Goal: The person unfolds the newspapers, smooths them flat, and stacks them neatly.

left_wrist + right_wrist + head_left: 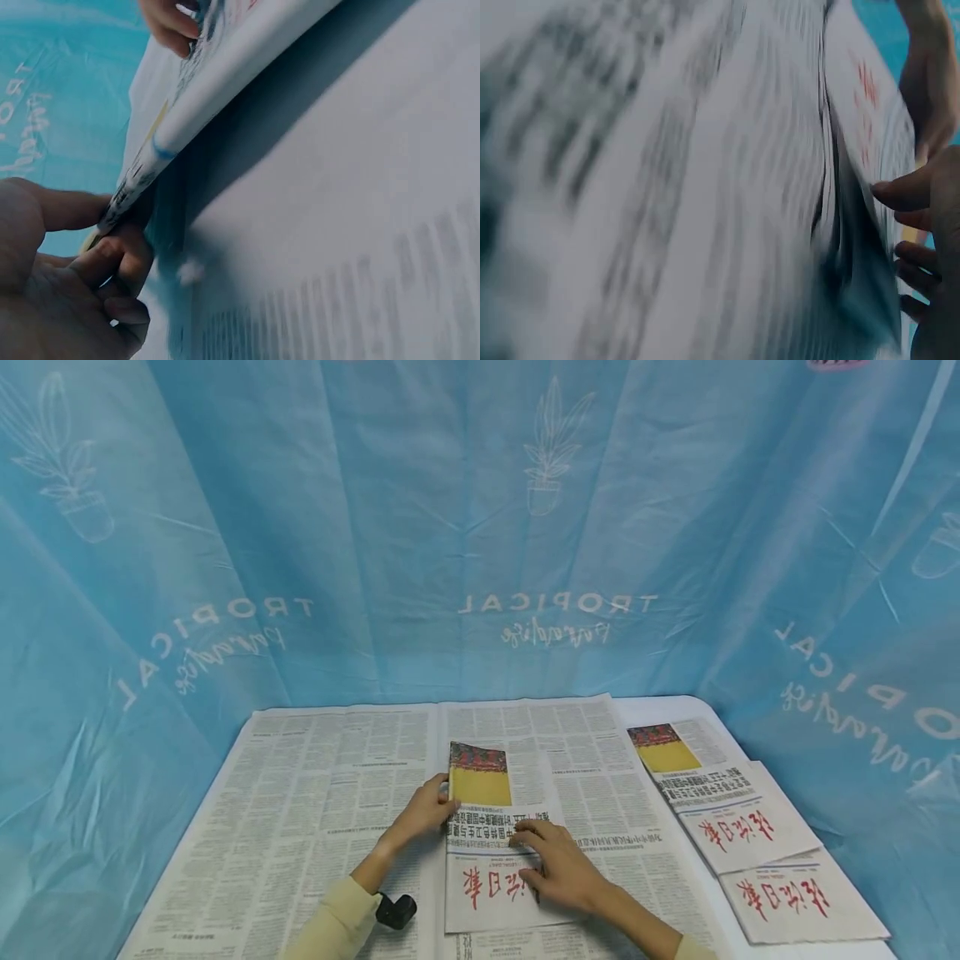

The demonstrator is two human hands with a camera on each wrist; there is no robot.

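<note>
A folded newspaper [480, 893] with a yellow and red picture and red title characters lies at the middle of the table. My left hand [423, 810] is at its left edge; in the left wrist view, thumb and fingers pinch the folded edge [142, 169], which is lifted off the sheets below. The right hand [562, 864] lies over the front of the same newspaper, its fingers loosely bent and touching the printed side. In the right wrist view the thumb [907, 191] is near the paper's edge, and the lower layers are blurred.
Large spread newspaper sheets [315, 818] cover most of the white table [678, 710]. On the right, one folded newspaper [738, 814] overlaps another folded newspaper [813, 902]. A blue printed curtain [480, 543] surrounds the back and sides.
</note>
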